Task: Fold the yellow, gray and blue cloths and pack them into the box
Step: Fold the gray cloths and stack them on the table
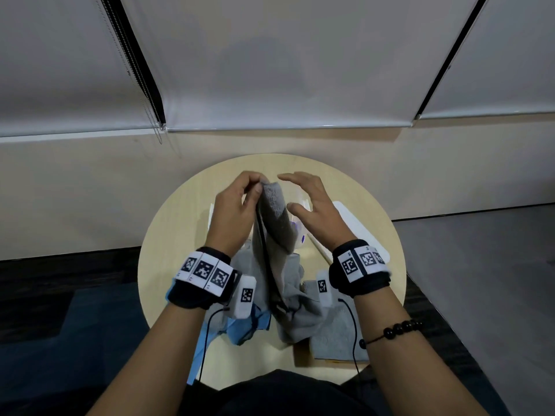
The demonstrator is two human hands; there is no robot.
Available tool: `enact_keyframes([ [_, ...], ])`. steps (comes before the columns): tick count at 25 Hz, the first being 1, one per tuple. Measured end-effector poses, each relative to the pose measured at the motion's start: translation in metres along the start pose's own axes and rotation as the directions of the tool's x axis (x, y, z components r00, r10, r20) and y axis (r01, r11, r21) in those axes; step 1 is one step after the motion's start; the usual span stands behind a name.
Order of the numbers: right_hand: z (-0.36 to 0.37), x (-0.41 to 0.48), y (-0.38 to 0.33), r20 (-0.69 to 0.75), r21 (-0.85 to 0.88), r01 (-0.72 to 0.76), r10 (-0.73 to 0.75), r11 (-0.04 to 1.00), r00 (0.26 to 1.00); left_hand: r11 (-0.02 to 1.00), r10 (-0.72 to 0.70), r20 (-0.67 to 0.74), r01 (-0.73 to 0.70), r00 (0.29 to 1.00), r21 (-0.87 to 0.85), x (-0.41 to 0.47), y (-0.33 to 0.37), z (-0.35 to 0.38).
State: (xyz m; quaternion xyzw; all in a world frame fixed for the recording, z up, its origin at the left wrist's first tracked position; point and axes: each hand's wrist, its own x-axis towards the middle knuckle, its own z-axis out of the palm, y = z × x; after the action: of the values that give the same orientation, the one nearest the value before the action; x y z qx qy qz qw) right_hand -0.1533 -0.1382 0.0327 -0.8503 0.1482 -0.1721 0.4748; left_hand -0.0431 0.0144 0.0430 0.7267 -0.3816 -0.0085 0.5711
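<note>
My left hand [232,207] pinches the top corner of a gray cloth [274,223] and holds it up above the round table, its lower end trailing onto the tabletop. My right hand [312,205] hovers just right of the raised cloth with fingers spread, holding nothing. A blue cloth [243,325] lies crumpled near the table's front edge under my left wrist, one end hanging over the edge. A second gray piece [333,334] lies flat at the front right, with a thin yellow edge [339,361] showing beneath it. The box [303,235] is mostly hidden behind the hands.
The round wooden table [168,250] stands against a beige wall. A flat white lid or sheet [357,223] lies at the right of the table. Thin black cables run from both wristbands. Dark floor surrounds the table.
</note>
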Motion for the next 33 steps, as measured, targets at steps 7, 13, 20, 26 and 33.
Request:
enact_keyframes([
  [7,-0.007,0.008,-0.014,0.056,-0.102,0.038,-0.032,0.994,0.998,0.994,0.108,-0.008,-0.108,0.994,-0.016,0.015,0.033,-0.02],
  [13,-0.009,0.003,-0.003,0.331,-0.125,-0.058,0.097,0.99,0.939,0.994,0.082,-0.017,-0.083,0.996,-0.07,0.016,0.027,-0.031],
  [20,-0.011,0.002,-0.017,0.366,0.087,-0.042,0.007,0.995,0.931,0.994,0.053,-0.073,-0.06,0.996,-0.096,0.018,0.036,-0.038],
  [26,-0.002,-0.001,-0.022,0.464,0.003,-0.146,0.128,0.989,0.877,0.994,0.058,-0.145,-0.07,0.988,-0.08,0.02,0.035,-0.049],
  [33,-0.009,0.011,-0.016,-0.074,0.153,0.062,-0.051,0.986,0.996,0.998,-0.041,-0.349,0.057,0.936,0.036,0.019,0.021,-0.062],
])
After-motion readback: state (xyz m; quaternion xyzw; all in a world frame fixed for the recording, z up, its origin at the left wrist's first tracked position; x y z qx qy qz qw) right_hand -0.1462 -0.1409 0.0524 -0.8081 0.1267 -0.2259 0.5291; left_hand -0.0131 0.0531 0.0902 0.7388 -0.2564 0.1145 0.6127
